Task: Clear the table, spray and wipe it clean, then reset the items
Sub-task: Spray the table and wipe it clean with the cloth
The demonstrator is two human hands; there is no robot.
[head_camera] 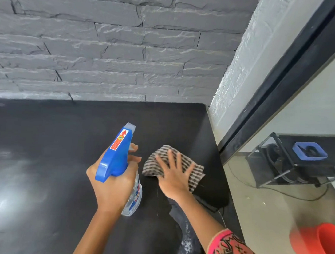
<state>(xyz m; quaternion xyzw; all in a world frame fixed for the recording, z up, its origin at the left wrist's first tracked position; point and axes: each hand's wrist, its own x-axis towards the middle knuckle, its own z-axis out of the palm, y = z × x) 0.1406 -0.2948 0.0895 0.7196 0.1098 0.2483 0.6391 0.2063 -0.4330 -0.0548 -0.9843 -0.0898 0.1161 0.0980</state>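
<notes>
Left hand [113,184] grips spray bottle [118,159], nozzle aimed at black desk [52,148]. Right hand [174,177], fingers spread flat, presses striped cloth [194,171] near desk's right edge. Spray-and-wipe step; next, wipe across toward the unwiped left side.

A grey stone wall [109,43] is running across the back, meeting a white textured wall [242,62] at the right. A black frame [295,72] is slanting down beside it. A black stand [278,168] is holding a blue square container [309,151] over a pale floor [265,213]; a blurred red tub [321,244] is sitting nearer.
</notes>
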